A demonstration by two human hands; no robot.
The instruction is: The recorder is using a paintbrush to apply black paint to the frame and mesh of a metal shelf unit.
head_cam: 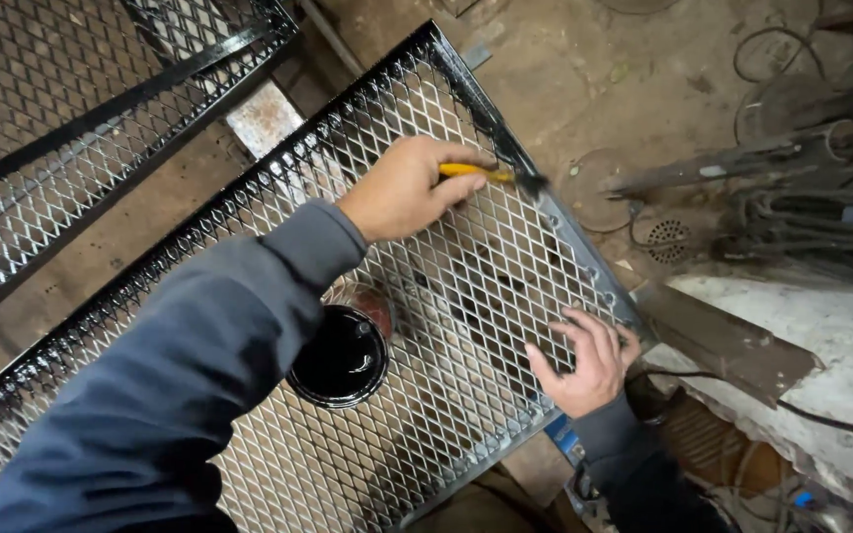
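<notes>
At the far right edge of the mesh panel point(426, 326), the left hand point(409, 188), grip clamped on a yellow-handled paintbrush point(491, 176), is blacking the frame; the right hand point(584, 360), fingers spread, is steadying the near mesh, paint can point(340, 357) below.

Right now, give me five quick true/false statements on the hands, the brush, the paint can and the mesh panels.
1. The left hand holds a yellow-handled paintbrush at the frame of the mesh panel. True.
2. The right hand grips the paint can. False: it rests flat on the mesh, fingers spread.
3. The paint can holds black paint. True.
4. The can sits on top of the mesh. False: it shows through the mesh, below it.
5. Only one mesh panel is in view. False: a second mesh panel, black-framed, lies at upper left.
</notes>
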